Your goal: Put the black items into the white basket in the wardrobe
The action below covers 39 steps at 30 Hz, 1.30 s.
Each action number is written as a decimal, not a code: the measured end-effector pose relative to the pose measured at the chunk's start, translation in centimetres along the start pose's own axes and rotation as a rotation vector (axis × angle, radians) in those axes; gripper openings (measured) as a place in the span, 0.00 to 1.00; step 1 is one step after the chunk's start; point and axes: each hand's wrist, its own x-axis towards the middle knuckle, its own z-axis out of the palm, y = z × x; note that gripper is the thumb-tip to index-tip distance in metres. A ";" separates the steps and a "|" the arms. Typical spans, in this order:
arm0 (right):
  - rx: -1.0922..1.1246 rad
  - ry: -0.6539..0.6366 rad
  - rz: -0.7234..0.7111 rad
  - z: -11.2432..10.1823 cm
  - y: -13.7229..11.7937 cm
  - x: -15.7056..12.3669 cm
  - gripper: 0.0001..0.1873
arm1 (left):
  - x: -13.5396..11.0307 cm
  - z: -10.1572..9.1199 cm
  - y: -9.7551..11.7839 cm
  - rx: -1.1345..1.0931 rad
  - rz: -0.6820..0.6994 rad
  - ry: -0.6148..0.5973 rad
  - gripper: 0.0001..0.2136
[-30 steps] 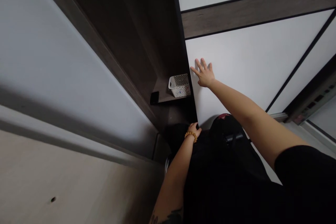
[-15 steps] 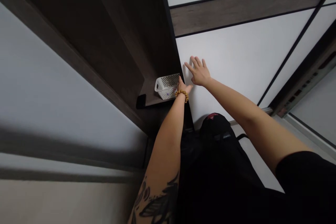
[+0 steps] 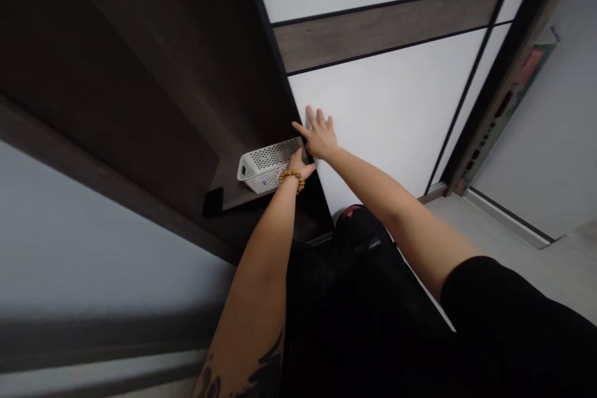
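Note:
A white perforated basket (image 3: 263, 158) with small coloured prints stands on a shelf inside a dark cabinet. My left hand (image 3: 301, 165), with a beaded bracelet on the wrist, is in front of the basket's right end, at the edge of a white sliding door (image 3: 396, 99). Its thumb points right, apart from the fingers; whether it touches the basket I cannot tell. My right hand (image 3: 321, 137) lies on the door near that same edge, fingers spread.
A black, phone-like object (image 3: 213, 202) sits at the shelf's left corner. A dark wood-look band (image 3: 387, 25) crosses the door higher up. My black-clad knee (image 3: 349, 221) is close to the door's lower part. A pale wall panel (image 3: 93, 224) stands on the left.
The view has swung, so everything sits further left and the floor at right shows more. More of the basket's right side is uncovered beside the door edge, and my hands are closer together.

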 end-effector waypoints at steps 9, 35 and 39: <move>-0.033 0.032 -0.004 0.5 4.1 -1.4 0.45 | -3.6 -3.8 -7.2 0.296 -0.274 -0.005 0.37; -0.066 0.200 0.168 6.7 15.8 -2.1 0.44 | -23.9 4.2 -9.6 0.265 0.262 -0.970 0.51; -0.076 0.202 0.189 7.3 17.2 -2.0 0.45 | -23.1 4.6 -9.6 0.323 0.350 -0.931 0.47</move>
